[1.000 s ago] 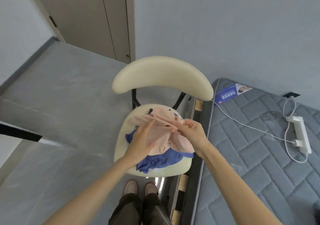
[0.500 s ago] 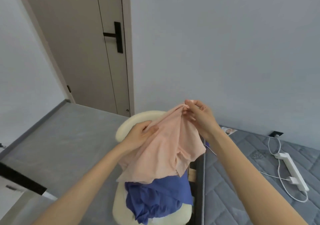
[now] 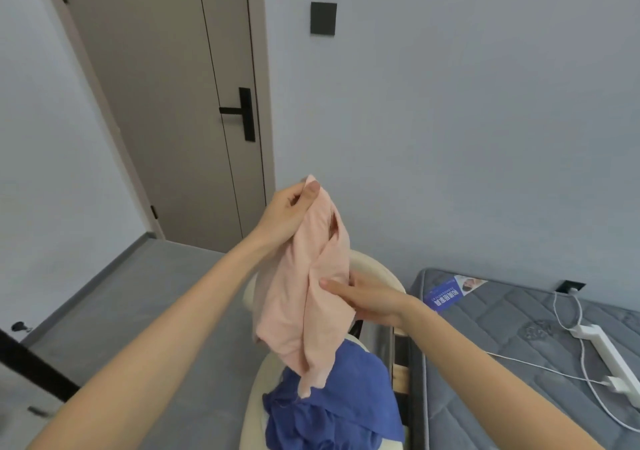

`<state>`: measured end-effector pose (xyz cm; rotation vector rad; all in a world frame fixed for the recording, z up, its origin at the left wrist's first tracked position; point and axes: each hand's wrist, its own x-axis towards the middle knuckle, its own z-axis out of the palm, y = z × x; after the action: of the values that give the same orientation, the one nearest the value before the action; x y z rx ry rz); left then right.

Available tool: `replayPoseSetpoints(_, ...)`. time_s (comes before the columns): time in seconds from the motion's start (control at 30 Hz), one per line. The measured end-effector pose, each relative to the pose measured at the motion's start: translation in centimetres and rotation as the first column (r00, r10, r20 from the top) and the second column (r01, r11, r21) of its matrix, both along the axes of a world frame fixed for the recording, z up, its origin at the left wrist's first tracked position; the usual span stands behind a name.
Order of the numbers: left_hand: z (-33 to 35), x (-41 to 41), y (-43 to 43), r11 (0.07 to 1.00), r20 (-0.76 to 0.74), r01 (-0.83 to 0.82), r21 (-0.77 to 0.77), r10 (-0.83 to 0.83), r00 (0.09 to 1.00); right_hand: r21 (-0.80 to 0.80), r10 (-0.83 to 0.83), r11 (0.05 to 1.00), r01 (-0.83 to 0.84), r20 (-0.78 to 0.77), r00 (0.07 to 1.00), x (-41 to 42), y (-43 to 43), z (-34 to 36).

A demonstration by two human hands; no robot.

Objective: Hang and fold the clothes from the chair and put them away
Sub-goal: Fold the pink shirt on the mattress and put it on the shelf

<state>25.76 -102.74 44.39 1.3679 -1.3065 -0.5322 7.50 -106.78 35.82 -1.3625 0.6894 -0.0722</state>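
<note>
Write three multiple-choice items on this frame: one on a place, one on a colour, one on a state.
1. Where does the blue garment lie?
A. on the mattress
B. on the chair
C. on the floor

2. What colour is the raised garment?
A. white
B. pink
C. green

3. What is the left hand doing?
A. hanging empty
B. lying flat on the chair
C. pinching the raised garment's top

Key:
1 B, it is heaped on the chair's seat.
2 B, the cloth is pale pink.
3 C, thumb and fingers close on the top edge, while the right hand holds the garment lower down.
</note>
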Motion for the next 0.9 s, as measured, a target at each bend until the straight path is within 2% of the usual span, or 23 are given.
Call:
replayPoseSetpoints(0.07, 0.2, 0.4, 0.0, 1.000, -0.046, -0.009, -0.006, 0.008, 0.999, -0.011, -0.136, 0.990, 0.137, 0.067, 0.988, 0.1, -0.6, -0.5)
replayPoseSetpoints(0.13, 0.5, 1.4, 0.1, 0.998, -0.135, -0.070, -0.004, 0.069, 0.988, -0.082, -0.317, 0.941, 0.328, 0.120, 0.941, -0.3, -1.7, -0.1)
replayPoseSetpoints(0.23, 0.3, 3.6, 0.6, 0.974, -0.144, -0.227, -0.022, 0.221, 0.965, -0.190, -0.620, 0.734, 0.652, 0.204, 0.758, -1.4, -3.6, 2.0)
replayPoseSetpoints(0.3, -0.5, 5.2, 1.0, 0.955, -0.091, -0.295, -0.015, 0.293, 0.952, -0.195, -0.725, 0.603, 0.773, 0.271, 0.633, -2.3, -4.7, 4.3)
replayPoseSetpoints(0.33, -1.1, 6.0, 1.3, 0.944, -0.037, -0.329, 0.009, 0.329, 0.944, -0.166, -0.749, 0.573, 0.803, 0.292, 0.595, -2.6, -5.0, 5.6)
replayPoseSetpoints(0.43, -3.2, 8.0, 1.7, 0.892, 0.176, -0.439, 0.110, 0.417, 0.892, -0.053, -0.757, 0.578, 0.814, 0.339, 0.559, -2.6, -5.2, 8.6)
replayPoseSetpoints(0.57, -4.0, 7.4, 1.7, 0.862, 0.356, -0.430, 0.268, 0.326, 0.876, 0.035, -0.684, 0.669, 0.742, 0.420, 0.596, 0.4, -3.6, 11.9)
replayPoseSetpoints(0.63, -3.2, 6.2, 1.8, 0.884, 0.361, -0.336, 0.326, 0.212, 0.908, -0.023, -0.629, 0.702, 0.712, 0.451, 0.634, 2.0, -2.9, 13.2)
replayPoseSetpoints(0.73, -0.7, 3.4, 3.0, 0.911, 0.136, 0.051, 0.409, -0.116, 0.984, -0.159, -0.554, 0.727, 0.668, 0.438, 0.708, 3.8, -2.2, 13.8)
replayPoseSetpoints(0.77, 0.2, 2.8, 3.4, 0.888, 0.025, 0.206, 0.411, -0.237, 0.971, -0.170, -0.549, 0.732, 0.660, 0.427, 0.719, 4.2, -2.0, 13.7)
replayPoseSetpoints(0.83, 1.4, 2.3, 4.1, 0.813, -0.220, 0.468, 0.347, -0.415, 0.883, -0.168, -0.545, 0.738, 0.654, 0.423, 0.724, 4.7, -1.9, 13.7)
replayPoseSetpoints(0.87, 1.8, 2.2, 4.3, 0.780, -0.332, 0.539, 0.318, -0.441, 0.834, -0.163, -0.540, 0.741, 0.651, 0.430, 0.723, 4.8, -1.9, 13.9)
replayPoseSetpoints(0.9, 1.9, 2.2, 4.5, 0.773, -0.370, 0.552, 0.312, -0.437, 0.820, -0.156, -0.533, 0.746, 0.648, 0.443, 0.721, 4.8, -1.9, 14.1)
